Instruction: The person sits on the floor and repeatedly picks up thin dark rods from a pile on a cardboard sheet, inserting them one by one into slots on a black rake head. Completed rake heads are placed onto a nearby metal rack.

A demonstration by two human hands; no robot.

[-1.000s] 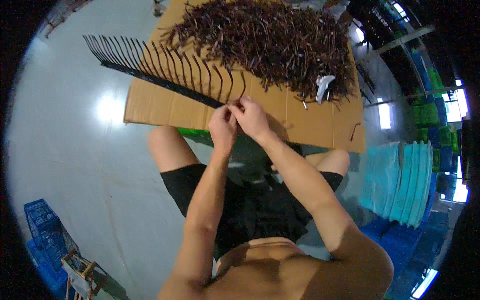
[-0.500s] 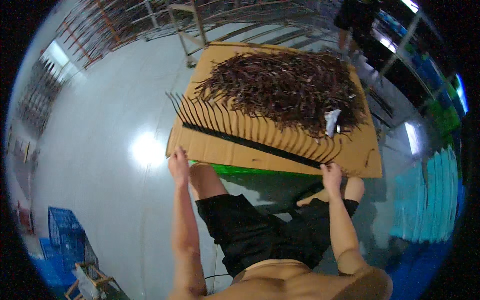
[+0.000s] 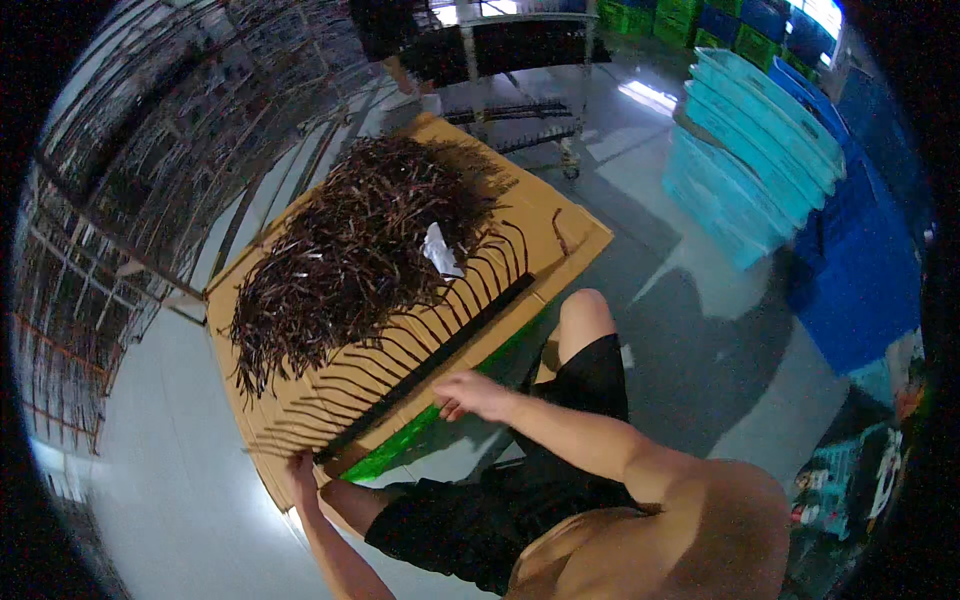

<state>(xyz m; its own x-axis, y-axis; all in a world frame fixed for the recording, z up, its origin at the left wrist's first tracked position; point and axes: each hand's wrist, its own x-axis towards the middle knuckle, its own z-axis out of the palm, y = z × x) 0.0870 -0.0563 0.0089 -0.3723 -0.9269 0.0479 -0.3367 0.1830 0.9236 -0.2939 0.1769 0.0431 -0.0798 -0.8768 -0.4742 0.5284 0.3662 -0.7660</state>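
Note:
A long black bar with a row of thin, curved dark strips along one side lies slantwise near the close edge of a cardboard sheet. At its near-left end my left hand is closed, fingertips against the bar. My right hand hovers beside the bar's middle, over the cardboard's close edge. Its fingers are curled together, and whatever they may hold is too small to make out. A big heap of dark brown strips covers the far part of the cardboard, with a crumpled white piece on it.
One loose strip lies at the cardboard's right corner. Green material shows below the close edge, by my knees. Stacked turquoise tubs and blue crates stand to the right. Metal racks fill the left and far left.
My view has turned to the right. My right hand has left the bar's right end and moved toward its middle. My left hand has come up to the bar's left end.

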